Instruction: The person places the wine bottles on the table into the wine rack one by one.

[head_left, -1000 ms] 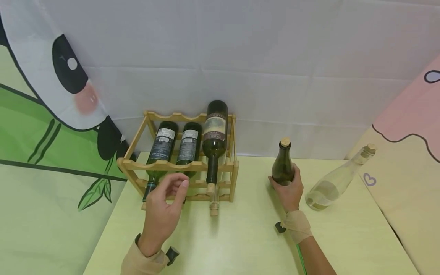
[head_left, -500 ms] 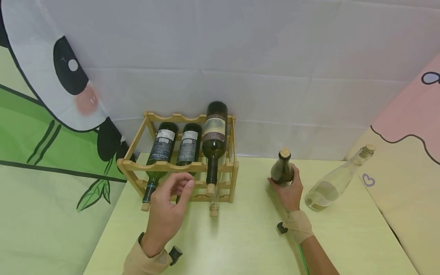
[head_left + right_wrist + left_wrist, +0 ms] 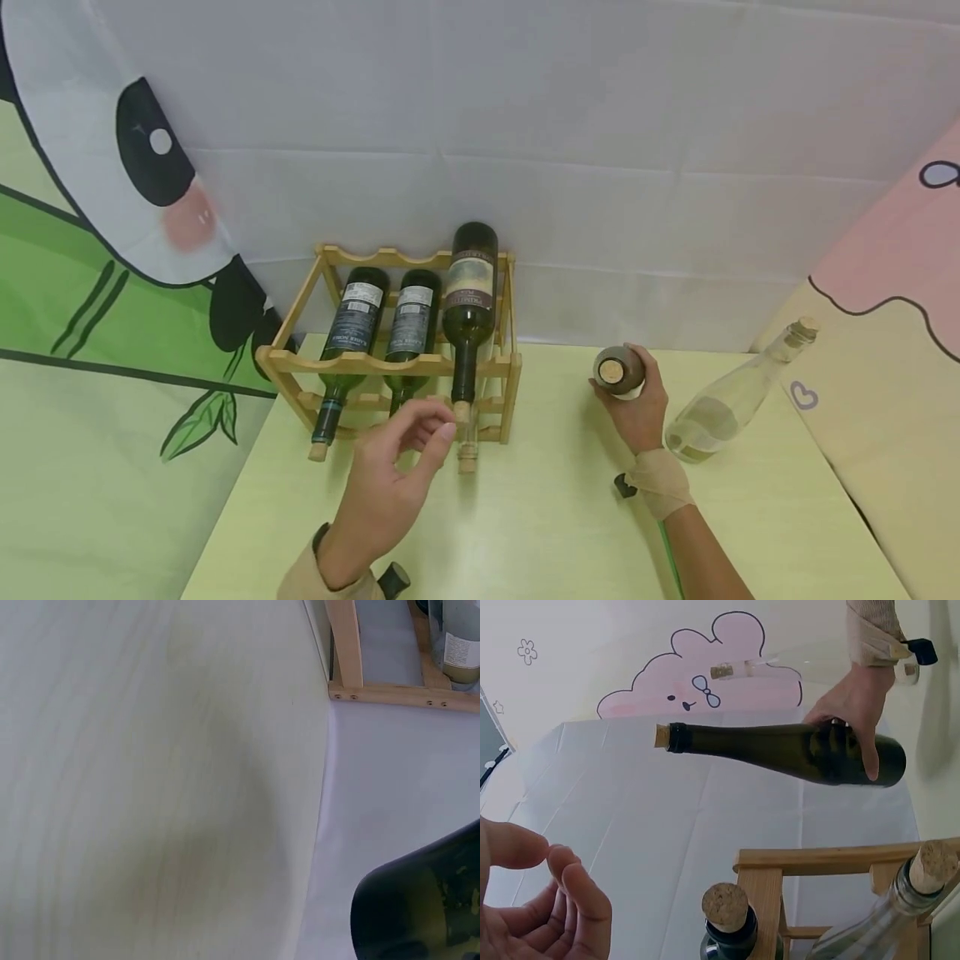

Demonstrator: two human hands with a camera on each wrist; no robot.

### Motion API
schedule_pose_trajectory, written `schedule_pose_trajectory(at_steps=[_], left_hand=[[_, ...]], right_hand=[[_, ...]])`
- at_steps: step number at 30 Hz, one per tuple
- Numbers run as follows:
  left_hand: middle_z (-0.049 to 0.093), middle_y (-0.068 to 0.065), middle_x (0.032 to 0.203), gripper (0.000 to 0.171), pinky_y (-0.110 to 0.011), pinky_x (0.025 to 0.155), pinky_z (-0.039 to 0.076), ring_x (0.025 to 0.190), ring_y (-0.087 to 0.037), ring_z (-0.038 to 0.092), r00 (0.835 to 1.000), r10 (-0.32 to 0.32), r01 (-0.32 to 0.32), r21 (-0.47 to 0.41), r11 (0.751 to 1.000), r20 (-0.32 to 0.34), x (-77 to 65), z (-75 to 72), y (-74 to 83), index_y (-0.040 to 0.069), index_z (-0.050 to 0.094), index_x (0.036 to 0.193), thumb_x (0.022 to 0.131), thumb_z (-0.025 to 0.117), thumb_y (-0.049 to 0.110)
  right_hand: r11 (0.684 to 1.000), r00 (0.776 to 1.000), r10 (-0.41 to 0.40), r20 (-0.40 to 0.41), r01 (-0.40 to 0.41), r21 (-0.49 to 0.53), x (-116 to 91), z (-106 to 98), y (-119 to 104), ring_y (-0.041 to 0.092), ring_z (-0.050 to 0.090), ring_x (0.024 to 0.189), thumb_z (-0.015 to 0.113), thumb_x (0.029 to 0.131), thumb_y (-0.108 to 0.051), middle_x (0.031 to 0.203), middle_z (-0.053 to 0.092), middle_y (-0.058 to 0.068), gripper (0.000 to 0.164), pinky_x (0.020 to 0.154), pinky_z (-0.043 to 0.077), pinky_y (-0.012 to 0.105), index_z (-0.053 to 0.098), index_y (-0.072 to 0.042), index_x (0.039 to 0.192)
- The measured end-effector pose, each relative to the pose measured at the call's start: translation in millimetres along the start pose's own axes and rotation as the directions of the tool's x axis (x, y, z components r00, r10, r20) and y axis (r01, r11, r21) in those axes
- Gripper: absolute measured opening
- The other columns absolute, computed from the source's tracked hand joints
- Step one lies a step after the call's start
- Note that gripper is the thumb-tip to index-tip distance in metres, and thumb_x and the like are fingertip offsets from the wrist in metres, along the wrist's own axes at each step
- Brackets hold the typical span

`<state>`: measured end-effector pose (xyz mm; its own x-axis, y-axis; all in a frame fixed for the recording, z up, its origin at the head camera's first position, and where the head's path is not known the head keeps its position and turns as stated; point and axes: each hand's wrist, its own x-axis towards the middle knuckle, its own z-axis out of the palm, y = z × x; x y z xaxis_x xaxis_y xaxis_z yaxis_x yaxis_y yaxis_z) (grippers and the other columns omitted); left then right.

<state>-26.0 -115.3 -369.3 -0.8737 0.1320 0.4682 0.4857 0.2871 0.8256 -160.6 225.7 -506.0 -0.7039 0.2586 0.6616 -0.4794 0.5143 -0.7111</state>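
Note:
My right hand [image 3: 642, 417] grips a dark green wine bottle [image 3: 742, 746] low on its body. From above, its cork [image 3: 611, 372] points up at the head camera. The base [image 3: 420, 915] shows at the lower right in the right wrist view. My left hand [image 3: 390, 483] holds nothing, its fingers loosely bent and thumb near the index fingertip. It is in front of a wooden wine rack [image 3: 513, 392], beside the cork of the labelled dark bottle [image 3: 468, 321] lying on top. Two more dark bottles [image 3: 352, 321] lie in the rack, necks forward.
A clear corked bottle [image 3: 708, 425] stands on the table [image 3: 540, 517] right of my right hand. Another clear bottle lies low in the rack, its cork [image 3: 467, 463] sticking out in front. A printed cloth [image 3: 600, 208] hangs behind the table.
The bottle in my right hand has tipped, its cork swinging down toward the head camera. My left hand has shifted right along the rack's front.

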Motion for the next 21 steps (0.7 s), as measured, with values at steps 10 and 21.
schedule_pose_trajectory(at_steps=[10,21], left_hand=[[0.064,-0.002,0.086,0.011,-0.032,0.069,0.058,0.067,-0.016,0.061,0.97,-0.087,0.136,-0.207,0.969,0.227,-2.1,18.0,4.3,0.015,0.068,0.118,0.113,0.058,0.015],[0.062,-0.011,0.089,0.027,-0.034,0.069,0.062,0.072,-0.013,0.063,0.849,-0.121,0.361,-0.396,0.844,0.515,-3.4,54.4,-9.4,0.004,0.066,0.123,0.117,0.047,0.021]], right_hand=[[0.981,0.987,-0.158,0.024,0.154,0.118,9.5,-3.0,6.9,0.014,0.059,0.133,0.091,0.073,0.007,0.139,0.061,0.03,0.075,0.112,0.042,0.025,0.057,0.009,0.14],[0.922,0.926,-0.375,0.048,0.367,0.124,21.0,-4.7,3.7,0.061,0.05,0.131,0.076,0.099,-0.03,0.136,0.058,0.039,0.058,0.124,0.036,0.042,0.057,0.012,0.134]])
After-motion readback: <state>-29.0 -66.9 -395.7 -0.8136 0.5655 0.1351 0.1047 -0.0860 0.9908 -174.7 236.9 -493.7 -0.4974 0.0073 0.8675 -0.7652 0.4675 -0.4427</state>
